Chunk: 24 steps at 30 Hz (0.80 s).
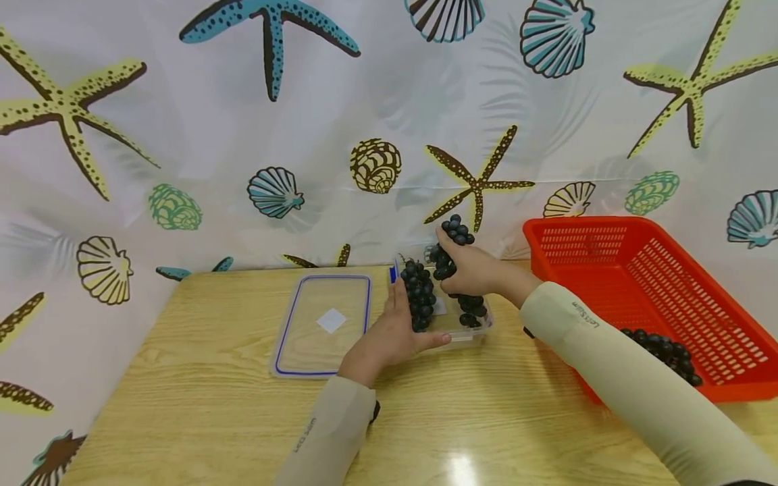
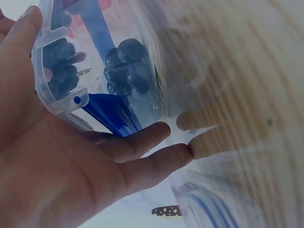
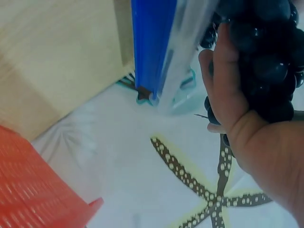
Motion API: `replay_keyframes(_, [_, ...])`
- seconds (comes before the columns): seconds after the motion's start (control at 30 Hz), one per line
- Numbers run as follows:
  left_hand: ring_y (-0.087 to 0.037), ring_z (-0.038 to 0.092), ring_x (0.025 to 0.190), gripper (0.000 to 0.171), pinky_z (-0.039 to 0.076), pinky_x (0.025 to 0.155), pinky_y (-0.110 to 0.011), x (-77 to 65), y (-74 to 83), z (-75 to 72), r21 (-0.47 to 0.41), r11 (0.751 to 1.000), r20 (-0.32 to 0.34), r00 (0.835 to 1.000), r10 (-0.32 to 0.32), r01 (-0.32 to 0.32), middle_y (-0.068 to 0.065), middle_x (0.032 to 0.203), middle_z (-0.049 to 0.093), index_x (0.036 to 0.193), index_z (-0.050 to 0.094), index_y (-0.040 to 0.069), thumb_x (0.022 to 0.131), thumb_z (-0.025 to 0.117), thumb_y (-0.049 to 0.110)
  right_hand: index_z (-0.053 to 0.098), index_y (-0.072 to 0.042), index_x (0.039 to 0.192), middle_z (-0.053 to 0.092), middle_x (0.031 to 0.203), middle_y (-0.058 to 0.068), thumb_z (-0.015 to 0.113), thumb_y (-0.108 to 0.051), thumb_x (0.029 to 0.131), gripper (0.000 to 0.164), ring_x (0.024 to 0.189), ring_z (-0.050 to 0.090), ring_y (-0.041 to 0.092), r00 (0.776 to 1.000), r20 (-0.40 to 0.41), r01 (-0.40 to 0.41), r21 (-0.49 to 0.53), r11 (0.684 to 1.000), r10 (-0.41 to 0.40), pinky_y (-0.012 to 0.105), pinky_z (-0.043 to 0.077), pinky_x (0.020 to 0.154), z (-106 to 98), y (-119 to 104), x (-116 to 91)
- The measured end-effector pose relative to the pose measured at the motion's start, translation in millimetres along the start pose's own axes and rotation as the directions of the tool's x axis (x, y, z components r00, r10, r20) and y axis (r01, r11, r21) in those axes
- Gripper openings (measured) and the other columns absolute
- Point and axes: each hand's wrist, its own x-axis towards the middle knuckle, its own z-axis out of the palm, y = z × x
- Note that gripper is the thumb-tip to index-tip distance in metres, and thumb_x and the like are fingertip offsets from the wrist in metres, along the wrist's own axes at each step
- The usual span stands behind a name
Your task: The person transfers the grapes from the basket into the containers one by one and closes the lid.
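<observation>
A clear plastic container (image 1: pixel 467 335) with blue clips stands near the back of the table. Inside it, one bunch of dark grapes (image 1: pixel 418 294) lies along the left and more grapes (image 1: pixel 471 310) lie at the right. My right hand (image 1: pixel 471 266) grips another bunch of dark grapes (image 3: pixel 268 66) over the container's back right part. My left hand (image 1: pixel 389 334) rests against the container's left front corner, fingers straight along the side and thumb stretched across the front. In the left wrist view its fingertips (image 2: pixel 178 153) reach down to the tabletop, with a blue clip (image 2: pixel 111 114) beside them.
A clear lid (image 1: pixel 322 324) with a blue seal lies flat on the wooden table (image 1: pixel 200 391), left of the container. At the right stands a red basket (image 1: pixel 583 283) holding more dark grapes (image 1: pixel 665 351). A patterned cloth (image 1: pixel 340 115) hangs behind the table.
</observation>
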Motion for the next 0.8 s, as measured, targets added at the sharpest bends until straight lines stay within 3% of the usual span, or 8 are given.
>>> replay_keyframes(0.17, [-0.044, 0.030, 0.144, 0.131, 0.037, 0.109, -0.055, 2.2, -0.6, 0.4, 0.007, 1.000, 0.008, 1.000, -0.001, 0.001, -0.014, 0.166, -0.015, 0.158, -0.022, 0.013, 0.083, 0.070, 0.069, -0.013, -0.013, 0.162, 0.059, 0.063, 0.006, 0.067, -0.019, 0.096, 0.104, 0.044, 0.042, 0.014, 0.998, 0.034, -0.047, -0.033, 0.998, 0.048, 0.031, 0.043, 0.053, 14, 1, 4])
replay_keyframes(0.27, [-0.044, 0.031, 0.143, 0.131, 0.037, 0.109, -0.054, 2.3, -1.2, 0.1, 0.008, 1.000, 0.011, 1.000, -0.001, 0.001, -0.014, 0.166, -0.015, 0.158, -0.022, 0.013, 0.083, 0.069, 0.070, -0.012, -0.011, 0.162, 0.071, 0.084, 0.014, 0.066, -0.022, 0.098, 0.101, 0.051, 0.055, 0.020, 0.996, 0.047, -0.078, -0.073, 0.994, 0.082, 0.035, 0.047, 0.059, 21, -2, 7])
replay_keyframes(0.37, [-0.044, 0.031, 0.143, 0.132, 0.037, 0.108, -0.055, 2.0, -0.8, -0.5, 0.005, 1.000, 0.011, 1.000, -0.007, 0.007, -0.014, 0.166, -0.014, 0.158, -0.022, 0.014, 0.082, 0.069, 0.071, -0.010, -0.008, 0.162, 0.071, 0.112, 0.021, 0.064, -0.024, 0.099, 0.098, 0.091, 0.069, 0.034, 0.994, 0.044, -0.095, -0.130, 0.987, 0.101, 0.042, 0.049, 0.075, 28, -5, 12])
replay_keyframes(0.5, [-0.044, 0.031, 0.143, 0.132, 0.038, 0.109, -0.054, 1.6, 0.1, -1.0, 0.007, 1.000, 0.011, 1.000, -0.011, 0.010, -0.014, 0.166, -0.014, 0.158, -0.022, 0.014, 0.081, 0.069, 0.071, -0.010, -0.007, 0.161, 0.061, 0.134, 0.023, 0.061, -0.029, 0.101, 0.095, 0.135, 0.043, 0.047, 0.988, 0.033, -0.142, -0.155, 0.978, 0.148, 0.050, 0.045, 0.092, 38, -4, 19])
replay_keyframes(0.6, [-0.044, 0.033, 0.143, 0.133, 0.038, 0.108, -0.054, 1.7, 0.5, -0.9, 0.007, 1.000, 0.013, 1.000, -0.014, 0.014, -0.013, 0.166, -0.014, 0.158, -0.022, 0.014, 0.081, 0.070, 0.071, -0.008, -0.008, 0.162, 0.049, 0.145, 0.027, 0.060, -0.029, 0.101, 0.094, 0.125, 0.053, 0.044, 0.980, 0.014, -0.195, -0.139, 0.971, 0.199, 0.048, 0.047, 0.088, 43, -3, 24])
replay_keyframes(0.67, [-0.044, 0.035, 0.142, 0.132, 0.039, 0.107, -0.054, 2.2, 0.5, -0.5, 0.010, 1.000, 0.013, 1.000, -0.016, 0.015, -0.013, 0.166, -0.014, 0.158, -0.022, 0.014, 0.081, 0.070, 0.071, -0.008, -0.011, 0.162, 0.050, 0.143, 0.030, 0.060, -0.028, 0.100, 0.094, 0.094, 0.067, 0.034, 0.973, 0.012, -0.227, -0.120, 0.966, 0.230, 0.042, 0.048, 0.074, 45, -3, 27])
replay_keyframes(0.73, [-0.044, 0.035, 0.141, 0.132, 0.039, 0.107, -0.054, 2.3, 0.4, -0.2, 0.009, 1.000, 0.015, 1.000, -0.015, 0.015, -0.013, 0.166, -0.014, 0.158, -0.022, 0.015, 0.081, 0.069, 0.071, -0.007, -0.014, 0.163, 0.043, 0.146, 0.034, 0.060, -0.026, 0.100, 0.093, 0.065, 0.060, 0.024, 0.968, 0.008, -0.248, -0.105, 0.963, 0.250, 0.037, 0.043, 0.061, 46, -4, 30])
replay_keyframes(0.8, [-0.044, 0.033, 0.142, 0.132, 0.038, 0.108, -0.054, 2.1, 0.5, -0.2, 0.009, 1.000, 0.018, 1.000, -0.013, 0.012, -0.013, 0.166, -0.014, 0.158, -0.022, 0.015, 0.081, 0.069, 0.071, -0.006, -0.017, 0.163, 0.048, 0.142, 0.033, 0.060, -0.025, 0.099, 0.092, 0.053, 0.049, 0.020, 0.966, 0.002, -0.259, -0.097, 0.961, 0.260, 0.035, 0.037, 0.055, 46, -4, 32])
